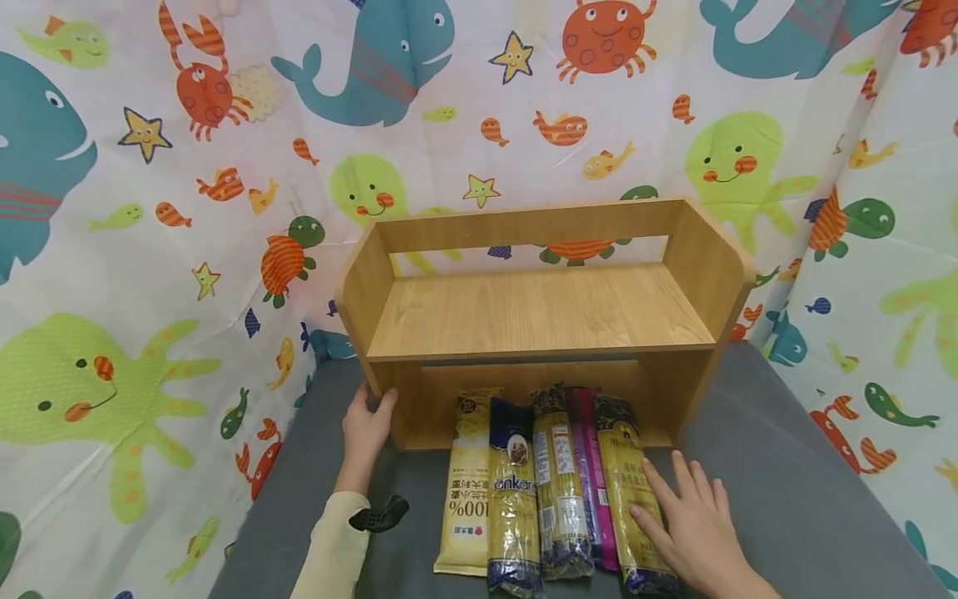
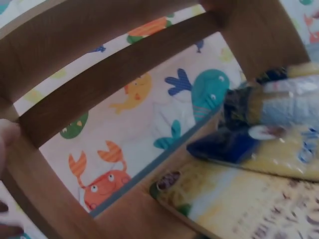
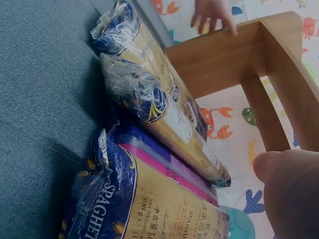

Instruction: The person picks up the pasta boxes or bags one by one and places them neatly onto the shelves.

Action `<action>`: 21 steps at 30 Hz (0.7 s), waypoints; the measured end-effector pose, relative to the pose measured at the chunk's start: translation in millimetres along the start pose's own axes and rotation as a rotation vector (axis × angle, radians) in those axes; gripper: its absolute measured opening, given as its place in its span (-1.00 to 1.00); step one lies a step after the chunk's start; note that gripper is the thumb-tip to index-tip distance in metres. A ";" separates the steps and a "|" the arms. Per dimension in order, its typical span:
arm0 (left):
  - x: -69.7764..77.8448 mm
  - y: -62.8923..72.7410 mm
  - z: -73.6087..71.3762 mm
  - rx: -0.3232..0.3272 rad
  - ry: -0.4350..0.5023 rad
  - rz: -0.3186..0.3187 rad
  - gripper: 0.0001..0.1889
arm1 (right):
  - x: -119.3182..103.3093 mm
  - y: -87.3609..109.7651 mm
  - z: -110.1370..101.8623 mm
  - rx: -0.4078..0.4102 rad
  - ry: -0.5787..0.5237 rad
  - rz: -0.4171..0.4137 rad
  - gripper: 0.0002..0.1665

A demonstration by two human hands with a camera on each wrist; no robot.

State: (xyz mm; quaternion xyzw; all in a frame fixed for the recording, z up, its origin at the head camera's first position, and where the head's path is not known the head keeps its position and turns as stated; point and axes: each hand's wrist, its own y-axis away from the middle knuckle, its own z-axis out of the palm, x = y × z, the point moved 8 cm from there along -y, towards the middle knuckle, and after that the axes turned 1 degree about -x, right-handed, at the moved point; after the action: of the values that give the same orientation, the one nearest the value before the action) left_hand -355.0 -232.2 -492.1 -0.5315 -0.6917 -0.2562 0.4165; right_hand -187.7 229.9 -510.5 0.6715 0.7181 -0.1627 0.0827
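A wooden shelf (image 1: 539,308) with two levels stands in the middle of the head view. My left hand (image 1: 367,428) holds the lower front edge of its left side panel, the thumb on one side. Several packs of spaghetti lie in a row, their far ends inside the lower level: a yellow pack (image 1: 466,491), a blue-topped pack (image 1: 515,507), a clear pack (image 1: 561,499), a purple-pink pack (image 1: 596,491) and a yellow pack with dark ends (image 1: 632,499). My right hand (image 1: 696,524) has its fingers spread, fingertips at the right edge of that last pack.
Dark grey cloth (image 1: 778,491) covers the surface under the shelf. A curtain (image 1: 479,100) printed with sea animals hangs behind and at both sides. A black band (image 1: 379,514) is at my left wrist. The upper shelf board (image 1: 539,312) shows bare wood.
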 end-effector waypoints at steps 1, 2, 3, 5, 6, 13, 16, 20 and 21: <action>5.3 -3.7 -2.1 0.034 0.029 0.024 -0.32 | 0.4 0.2 0.0 -0.002 0.001 0.002 -0.19; 11.0 -6.9 -3.9 0.068 0.056 0.052 -0.39 | 1.0 0.2 0.2 -0.004 0.003 0.005 -0.19; 15.6 -9.2 -5.1 0.097 0.074 0.078 -0.45 | 1.5 0.2 0.3 -0.007 0.004 0.006 -0.19; 23.1 -12.7 -6.2 0.146 0.069 0.120 -0.55 | 2.3 0.4 0.2 -0.012 0.005 0.009 -0.18; 26.0 -13.8 -6.4 0.166 0.059 0.134 -0.60 | 2.9 0.2 0.1 -0.016 0.004 0.011 -0.18; 28.1 -12.8 -5.5 0.191 0.041 0.156 -0.70 | 4.3 -0.9 0.1 -0.045 0.000 0.029 -0.18; 29.1 -13.2 -5.3 0.187 0.039 0.165 -0.69 | 5.0 -2.8 -1.0 -0.034 0.011 0.028 -0.18; 28.8 -13.1 -5.0 0.192 0.026 0.174 -0.69 | 7.0 -3.8 -1.5 -0.018 0.023 0.028 -0.18; 28.7 -12.9 -4.8 0.194 0.024 0.176 -0.69 | 7.7 -3.8 -1.2 -0.017 0.022 0.028 -0.18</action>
State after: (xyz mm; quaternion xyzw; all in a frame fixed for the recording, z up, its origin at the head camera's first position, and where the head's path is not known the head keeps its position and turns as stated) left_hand -368.3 -225.0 -464.1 -0.5442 -0.6590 -0.1569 0.4950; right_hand -192.0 237.3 -511.5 0.6827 0.7108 -0.1478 0.0827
